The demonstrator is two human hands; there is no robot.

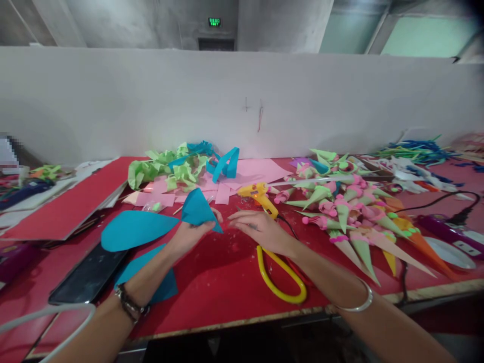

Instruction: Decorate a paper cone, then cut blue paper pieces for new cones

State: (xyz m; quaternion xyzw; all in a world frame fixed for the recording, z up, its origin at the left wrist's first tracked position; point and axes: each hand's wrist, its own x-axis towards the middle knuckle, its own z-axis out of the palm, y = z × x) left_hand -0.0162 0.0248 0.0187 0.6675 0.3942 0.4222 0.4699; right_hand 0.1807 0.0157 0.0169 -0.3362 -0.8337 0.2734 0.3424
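Observation:
My left hand [194, 231] is closed on a piece of blue paper [197, 207] that stands up curved, a corner poking out below the fingers. My right hand [260, 229] is just right of it, palm down over the red tabletop, fingers stretched toward the left and nothing seen in them. Beyond its knuckles lies a yellow glue gun [257, 194] with a clear glue stick in its back. Under my right wrist is a yellow bent loop [282, 282]. A flat blue paper piece [136, 229] is by my left hand, and another blue sheet [166, 282] lies partly under my left forearm.
A black phone [88, 275] lies at left, near a red board [75, 199]. Crumpled green paper [162, 169] and pink sheets [260, 174] are at the back. Many small paper cones [351, 212] are heaped at right, with a cord and a purple power strip [449, 234].

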